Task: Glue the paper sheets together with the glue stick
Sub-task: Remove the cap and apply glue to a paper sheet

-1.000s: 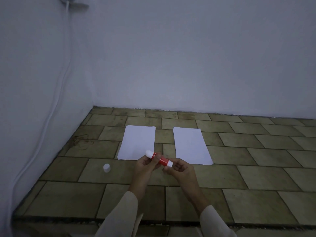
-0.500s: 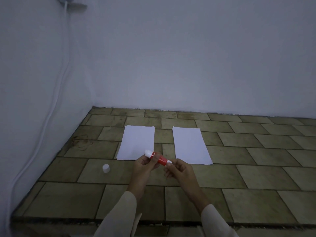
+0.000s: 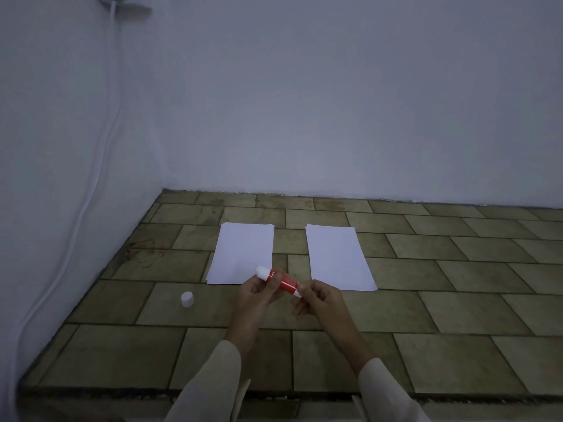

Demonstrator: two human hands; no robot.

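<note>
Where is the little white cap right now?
In the head view, the white cap stands alone on the tiled floor, left of the left hand and just nearer than the left paper sheet.

1. The glue stick (image 3: 279, 282) is red with white ends.
2. The 2 paper sheets (left (image 3: 242, 253), right (image 3: 338, 257)) are plain white.
3. The cap (image 3: 187, 299) is white.
4. The floor tiles (image 3: 457, 300) are olive-brown, laid brick-fashion.

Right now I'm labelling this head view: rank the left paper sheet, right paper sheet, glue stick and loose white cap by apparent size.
1. Left paper sheet and right paper sheet: alike, no ranking.
2. Glue stick, nearer the camera.
3. White cap.
</note>
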